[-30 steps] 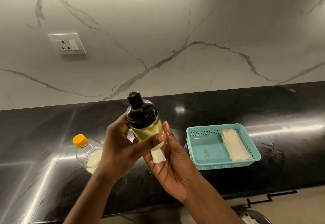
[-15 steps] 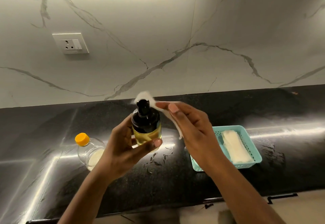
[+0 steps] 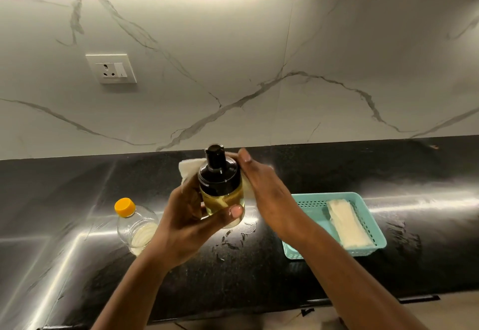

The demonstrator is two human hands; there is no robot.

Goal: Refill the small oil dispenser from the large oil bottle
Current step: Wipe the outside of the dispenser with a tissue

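The left hand (image 3: 186, 222) grips the dispenser (image 3: 220, 187) low down, thumb across the front of the glass and fingers curled round the left side. It is held up in the air, roughly upright, over the counter (image 3: 259, 278) and not touching it. Its black cap is on, and yellow oil fills the clear lower part.

The right hand (image 3: 267, 192) holds a white tissue (image 3: 188, 170) wrapped against the dispenser's far side. Its thumb lies along the right shoulder of the black top, and its fingers are hidden behind. The tissue sticks out on both sides of the dispenser.

The bottle (image 3: 134, 226) stands on the counter to the left, yellow cap on, with a little oil at the bottom. The left wrist passes just in front of its right side. A teal basket (image 3: 308, 203) sits to the right with 1 stack of folded tissues (image 3: 347, 226) inside, against its right wall. The right forearm crosses the basket's near left corner.

Both hands work over the wide gap between bottle and basket. Behind them the counter meets the marble wall (image 3: 233, 70), and its front edge runs under the forearms. A socket (image 3: 111, 68) sits high on the wall at left.
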